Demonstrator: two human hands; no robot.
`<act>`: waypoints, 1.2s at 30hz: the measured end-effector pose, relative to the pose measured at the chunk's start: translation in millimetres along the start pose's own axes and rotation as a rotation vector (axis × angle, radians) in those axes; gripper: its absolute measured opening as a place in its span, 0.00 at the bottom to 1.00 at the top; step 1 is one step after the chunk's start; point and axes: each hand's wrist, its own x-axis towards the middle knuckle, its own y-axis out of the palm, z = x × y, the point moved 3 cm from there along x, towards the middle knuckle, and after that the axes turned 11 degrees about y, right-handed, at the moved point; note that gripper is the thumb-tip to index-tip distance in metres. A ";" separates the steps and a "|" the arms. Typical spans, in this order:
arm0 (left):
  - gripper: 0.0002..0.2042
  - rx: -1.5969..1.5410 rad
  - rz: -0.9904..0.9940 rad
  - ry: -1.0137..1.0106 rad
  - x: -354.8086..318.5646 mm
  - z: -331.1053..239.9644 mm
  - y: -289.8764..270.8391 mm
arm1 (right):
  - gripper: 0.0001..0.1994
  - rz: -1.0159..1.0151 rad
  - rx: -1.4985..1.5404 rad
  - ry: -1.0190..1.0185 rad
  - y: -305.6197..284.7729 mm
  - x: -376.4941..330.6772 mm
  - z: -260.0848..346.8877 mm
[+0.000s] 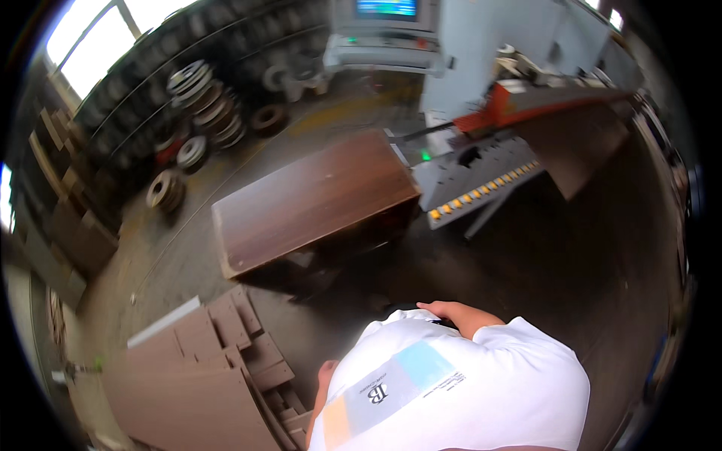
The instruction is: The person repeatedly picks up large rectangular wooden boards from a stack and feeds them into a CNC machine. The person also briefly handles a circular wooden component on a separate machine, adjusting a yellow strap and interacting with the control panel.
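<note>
My right arm bends across the front of my white shirt (481, 383). Part of my right hand (432, 307) shows at the shirt's far edge, its fingers mostly hidden and blurred. My left arm (323, 383) hangs along the shirt's left side, and its hand cannot be made out. Nothing held is visible at either hand. Ahead of me stands a table-like stack with a dark brown wood-grain panel (323, 195) on top. Several flat brown boards (180, 383) lie piled at the lower left, nearest to my left arm.
A grey machine bed (481, 177) with a row of yellow rollers adjoins the panel on the right. Beyond it are an orange-red guard (492, 109) and a control cabinet with a screen (385, 9). Reels of edge banding (207, 105) are stacked at the back left.
</note>
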 end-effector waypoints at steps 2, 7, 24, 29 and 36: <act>0.17 -0.156 -0.008 0.053 0.6 14.9 -3.3 | 0.39 -0.064 -0.073 -0.074 -4.7 29.4 15.9; 0.16 0.120 -0.078 -0.110 -20.2 -45.0 -8.7 | 0.22 -0.133 -0.003 -0.464 -32.2 139.2 40.9; 0.12 -0.778 -0.813 -0.475 -121.0 8.7 45.5 | 0.15 -0.106 -0.718 -0.623 -0.2 71.6 279.6; 0.10 -1.015 -1.019 -0.569 -169.4 70.5 1.0 | 0.15 0.057 -0.452 -0.475 59.5 75.2 307.3; 0.08 -1.274 -1.405 -0.425 -223.3 170.8 -133.2 | 0.16 -0.019 -0.850 -0.545 184.9 16.5 301.1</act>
